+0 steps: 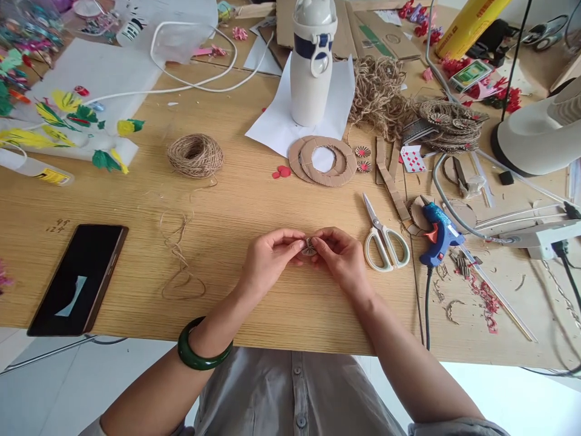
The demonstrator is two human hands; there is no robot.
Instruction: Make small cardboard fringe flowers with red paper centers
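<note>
Two bare hands meet near the middle of the table's near edge. We see the left hand [272, 259] and the right hand [342, 259] held together, their fingertips clamped on a small pleated cardboard disc [309, 246], which is partly hidden by the fingers. A green bangle [204, 345] circles the left wrist.

Just right of the right hand, white-handled scissors [385, 239] lie on the wooden tabletop [136, 303], and a blue hot glue gun [438, 233] lies beyond them, its black cord [427, 309] running toward the near edge. To the left of the hands, we find a loose strand of jute twine [179, 260] and, farther off, a black smartphone [77, 278] lying face up.

Toward the far side, a ball of twine [195, 156] sits left of two overlapping cardboard rings [323, 160], with two small pleated discs [363, 158] just to their right. A white water bottle [313, 66] stands on a sheet of white paper [299, 115], and a tangle of twine [379, 97] lies beside it. Paper leaves [68, 124] rest on white foam board [91, 72] at far left.
</note>
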